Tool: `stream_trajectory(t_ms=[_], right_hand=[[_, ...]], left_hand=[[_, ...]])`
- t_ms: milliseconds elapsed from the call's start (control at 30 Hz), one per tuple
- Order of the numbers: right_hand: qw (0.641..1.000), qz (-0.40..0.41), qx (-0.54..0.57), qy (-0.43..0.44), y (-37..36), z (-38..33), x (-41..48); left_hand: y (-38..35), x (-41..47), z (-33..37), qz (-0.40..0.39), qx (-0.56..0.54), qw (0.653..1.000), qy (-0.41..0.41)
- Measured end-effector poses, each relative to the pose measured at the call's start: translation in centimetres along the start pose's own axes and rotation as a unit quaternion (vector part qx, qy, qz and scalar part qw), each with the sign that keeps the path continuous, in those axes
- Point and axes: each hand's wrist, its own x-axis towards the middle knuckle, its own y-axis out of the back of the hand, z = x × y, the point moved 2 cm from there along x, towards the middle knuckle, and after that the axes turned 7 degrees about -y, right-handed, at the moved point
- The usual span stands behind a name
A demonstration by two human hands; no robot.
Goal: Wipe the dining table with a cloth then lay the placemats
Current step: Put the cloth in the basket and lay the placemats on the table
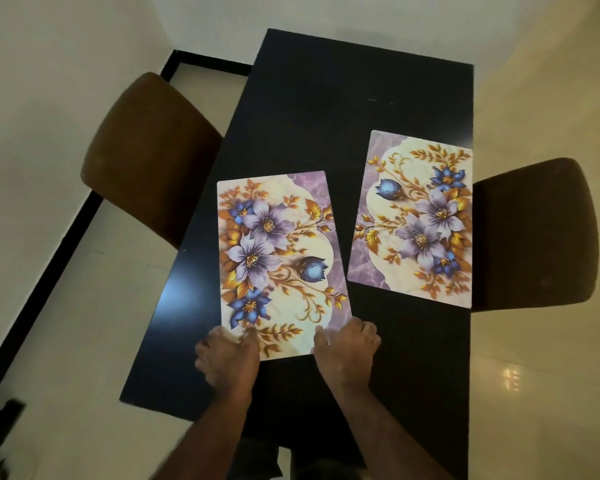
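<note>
At the far lower left of the frame sits a dark, blurred object (4, 420) that cannot be identified. A black strip (49, 265) runs diagonally across the pale floor (534, 393) toward the upper left. To the right of it, a brown chair (146, 157) stands at the left edge of the black dining table (326, 98), which fills the middle of the frame.

On the left half of the table, toward the bottom, is the left placemat (278, 261), a floral sheet with purple and blue flowers and gold leaves, its long side running up the frame and its left side close to the table edge. Whether it lies fully flat cannot be told. The left hand (227, 355) pinches its lower left corner, fingers curled and thumb on top. The right hand (347, 348) pinches the lower right corner in the same way, thumb on the printed face.

Right of centre and higher up, apart from the first, the right placemat (413, 220) lies flat on the table, untouched, its right side along the table's right edge. Just beyond that edge stands a darker chair (534, 237).
</note>
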Motion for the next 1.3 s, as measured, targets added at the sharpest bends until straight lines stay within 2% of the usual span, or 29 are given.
stream_trajectory(t_ms=[67,200,367,433,567,667,800,1000,1167,1300], right_hand=[[0.999,-0.007,0.037,-0.033,0.1,-0.2,0.4],[0.974,-0.043,0.190,-0.113,1.0,-0.1,1.6],[0.970,-0.057,0.225,-0.075,1.6,-0.4,2.2],[0.958,-0.078,0.267,-0.077,1.9,-0.4,2.4],[0.928,-0.120,0.339,-0.094,2.4,0.3,2.6],[0.927,-0.125,0.341,-0.091,2.8,0.3,2.4],[0.923,-0.108,0.369,-0.033,2.8,-0.8,1.9],[0.954,-0.025,0.297,0.040,3.2,-6.5,2.1],[0.966,0.045,0.247,0.067,3.5,-11.6,4.2],[0.971,0.050,0.224,0.065,2.6,-14.7,6.4]], left_hand=[[0.6,0.4,-0.4,-0.001,-0.022,1.000,0.010],[1.7,1.6,-1.2,-0.006,-0.065,0.998,0.023],[2.2,2.3,-1.5,-0.040,-0.081,0.996,0.018],[2.5,2.3,-1.7,-0.039,-0.098,0.994,0.004],[3.4,3.1,-2.7,-0.046,-0.215,0.975,-0.012],[4.4,4.5,-3.3,-0.057,-0.305,0.951,-0.002],[6.6,7.5,-2.4,-0.038,-0.307,0.948,-0.070],[9.5,14.8,2.5,-0.030,-0.195,0.958,-0.208],[10.7,20.6,7.3,-0.029,-0.165,0.959,-0.229],[10.9,24.4,9.3,-0.023,-0.141,0.957,-0.252]])
